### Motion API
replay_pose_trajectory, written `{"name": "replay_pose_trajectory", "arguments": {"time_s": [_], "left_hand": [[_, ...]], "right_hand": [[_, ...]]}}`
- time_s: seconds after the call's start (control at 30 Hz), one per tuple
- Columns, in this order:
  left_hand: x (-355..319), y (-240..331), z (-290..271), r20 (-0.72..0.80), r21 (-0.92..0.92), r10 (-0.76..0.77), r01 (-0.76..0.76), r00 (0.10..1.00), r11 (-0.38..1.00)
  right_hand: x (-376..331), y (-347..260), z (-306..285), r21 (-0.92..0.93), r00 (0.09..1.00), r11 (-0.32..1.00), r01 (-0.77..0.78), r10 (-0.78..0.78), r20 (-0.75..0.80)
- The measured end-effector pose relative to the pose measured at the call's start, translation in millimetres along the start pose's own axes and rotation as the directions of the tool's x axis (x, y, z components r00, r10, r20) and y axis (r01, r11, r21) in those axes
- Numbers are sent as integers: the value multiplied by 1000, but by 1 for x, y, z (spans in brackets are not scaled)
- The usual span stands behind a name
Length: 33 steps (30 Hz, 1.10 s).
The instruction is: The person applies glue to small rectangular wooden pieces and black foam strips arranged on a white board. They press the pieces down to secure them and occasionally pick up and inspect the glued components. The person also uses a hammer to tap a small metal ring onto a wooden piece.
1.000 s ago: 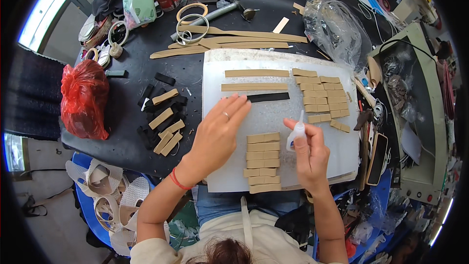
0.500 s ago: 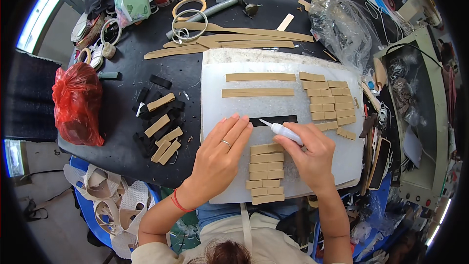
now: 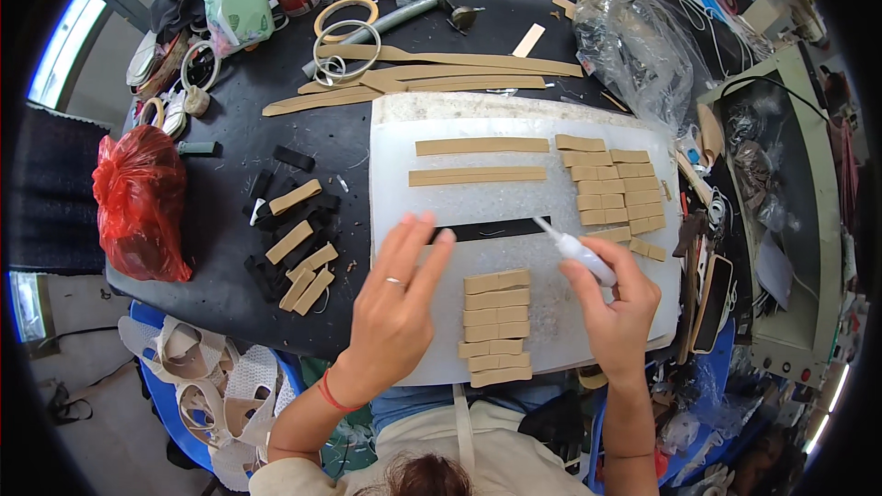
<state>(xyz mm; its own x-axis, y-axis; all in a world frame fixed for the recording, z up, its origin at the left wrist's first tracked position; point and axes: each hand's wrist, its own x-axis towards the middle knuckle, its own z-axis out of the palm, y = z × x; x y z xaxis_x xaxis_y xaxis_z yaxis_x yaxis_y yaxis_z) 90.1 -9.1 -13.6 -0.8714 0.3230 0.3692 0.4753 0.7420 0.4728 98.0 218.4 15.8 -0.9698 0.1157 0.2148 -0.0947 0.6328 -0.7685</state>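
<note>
My right hand (image 3: 617,305) grips a small white glue bottle (image 3: 579,252) whose thin nozzle touches the right end of a black strip (image 3: 496,230) lying on the white cutting board (image 3: 404,147). My left hand (image 3: 397,298) lies flat with fingers spread, its fingertips pressing the left end of that black strip. A stack of short tan strips (image 3: 496,326) sits between my hands. Two long tan strips (image 3: 478,161) lie further up the board, and more short tan pieces (image 3: 614,186) are stacked at its right.
A red plastic bag (image 3: 140,202) sits at the table's left edge. Black and tan strip pieces (image 3: 296,243) lie left of the board. Long tan cut-outs (image 3: 432,73), tape rolls (image 3: 344,23), a hammer (image 3: 413,7) and a clear plastic bag (image 3: 634,41) lie beyond it.
My right hand brought the glue bottle down and left from an upright hold until its nozzle reached the black strip. My left hand shifted right and spread onto the strip's left end.
</note>
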Motion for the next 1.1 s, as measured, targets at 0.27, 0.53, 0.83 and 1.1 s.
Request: {"name": "replay_pose_trajectory", "arguments": {"time_s": [0.27, 0.53, 0.83, 1.1], "left_hand": [[-21, 17, -1, 89, -1, -183, 184, 979, 983], [-21, 19, -4, 48, -21, -108, 109, 993, 994], [22, -3, 14, -80, -191, 30, -45, 996, 981], [28, -13, 11, -11, -151, 108, -108, 994, 983]], "right_hand": [[-17, 14, 32, -191, 985, 966, 172, -175, 2], [-16, 14, 27, 126, 993, 985, 114, -115, -2], [5, 9, 33, 365, 950, 929, 50, -158, 270], [7, 15, 38, 315, 928, 934, 171, -260, 268]]}}
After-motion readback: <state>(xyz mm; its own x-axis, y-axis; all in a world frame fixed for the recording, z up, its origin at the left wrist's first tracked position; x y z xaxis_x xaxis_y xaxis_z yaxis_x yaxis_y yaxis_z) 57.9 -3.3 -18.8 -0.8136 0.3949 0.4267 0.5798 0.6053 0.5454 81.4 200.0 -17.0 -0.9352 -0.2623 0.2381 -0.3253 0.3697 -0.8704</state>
